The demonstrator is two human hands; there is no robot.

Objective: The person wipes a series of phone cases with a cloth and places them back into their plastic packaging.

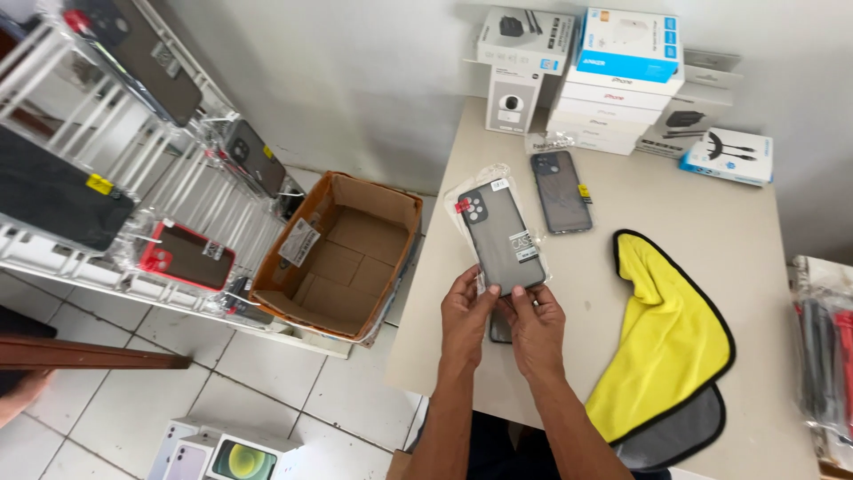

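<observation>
My left hand and my right hand together hold the lower end of a dark phone case in a clear plastic sleeve, tilted above the beige table. A small dark object shows under my hands; I cannot tell what it is. A second dark phone case in a clear sleeve lies flat on the table just beyond the held one. A yellow cloth with black edging lies on the table to the right of my right hand.
Stacked white and blue product boxes stand at the table's back edge. An open, empty cardboard box sits on the tiled floor at left. A white wire rack hung with packaged cases is further left. More packaged cases lie at right.
</observation>
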